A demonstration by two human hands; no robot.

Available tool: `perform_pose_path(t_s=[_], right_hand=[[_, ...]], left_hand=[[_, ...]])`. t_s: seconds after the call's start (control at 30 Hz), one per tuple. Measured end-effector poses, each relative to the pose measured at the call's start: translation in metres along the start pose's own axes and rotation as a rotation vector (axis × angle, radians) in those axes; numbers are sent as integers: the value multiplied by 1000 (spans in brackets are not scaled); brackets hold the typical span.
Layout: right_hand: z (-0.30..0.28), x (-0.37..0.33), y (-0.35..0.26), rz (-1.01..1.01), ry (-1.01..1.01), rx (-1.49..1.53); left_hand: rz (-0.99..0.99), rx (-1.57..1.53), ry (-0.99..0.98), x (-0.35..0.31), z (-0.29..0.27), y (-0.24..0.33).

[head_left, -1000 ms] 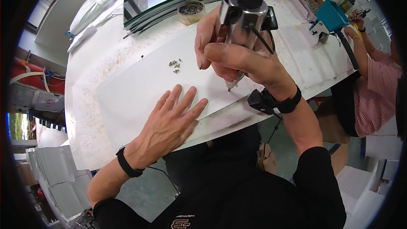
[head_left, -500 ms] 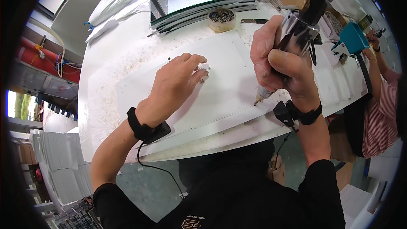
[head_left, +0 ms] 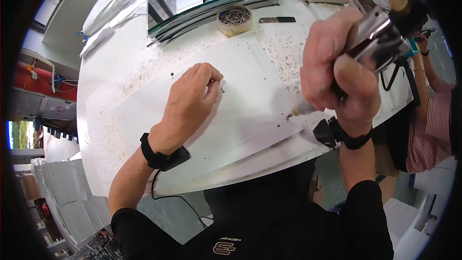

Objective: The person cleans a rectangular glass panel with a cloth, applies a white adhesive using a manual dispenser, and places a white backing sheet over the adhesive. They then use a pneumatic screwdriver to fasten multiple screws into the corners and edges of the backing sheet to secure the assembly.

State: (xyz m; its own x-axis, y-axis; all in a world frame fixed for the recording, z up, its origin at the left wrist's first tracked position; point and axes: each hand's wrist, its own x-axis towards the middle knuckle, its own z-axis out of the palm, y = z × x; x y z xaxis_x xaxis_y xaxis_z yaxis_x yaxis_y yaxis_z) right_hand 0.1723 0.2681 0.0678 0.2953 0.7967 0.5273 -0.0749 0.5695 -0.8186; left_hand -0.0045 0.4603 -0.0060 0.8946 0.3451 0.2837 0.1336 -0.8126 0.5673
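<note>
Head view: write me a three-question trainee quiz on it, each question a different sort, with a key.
1. Which of the person's hands grips the metal driver?
2. True or false: the round tub holds small metal pieces.
3. Fill in the colour: the left hand is over a flat ____ sheet.

Key:
1. The right hand.
2. True.
3. White.
</note>
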Motion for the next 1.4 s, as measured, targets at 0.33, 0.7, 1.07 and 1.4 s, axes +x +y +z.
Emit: perform_pose_path(t_s=[0.33, 0.7, 1.07, 1.4], right_hand=[[29, 34, -8, -157, 303, 200], [25, 54, 26, -281, 113, 94], [28, 54, 31, -260, 157, 120], [20, 56, 34, -275, 97, 135]], left_hand=[[-385, -1069, -330, -11, -2, -2], [-507, -1314, -335, -26, -5, -11], [-486, -1342, -302, -26, -6, -11], [-458, -1372, -307, -22, -2, -16]])
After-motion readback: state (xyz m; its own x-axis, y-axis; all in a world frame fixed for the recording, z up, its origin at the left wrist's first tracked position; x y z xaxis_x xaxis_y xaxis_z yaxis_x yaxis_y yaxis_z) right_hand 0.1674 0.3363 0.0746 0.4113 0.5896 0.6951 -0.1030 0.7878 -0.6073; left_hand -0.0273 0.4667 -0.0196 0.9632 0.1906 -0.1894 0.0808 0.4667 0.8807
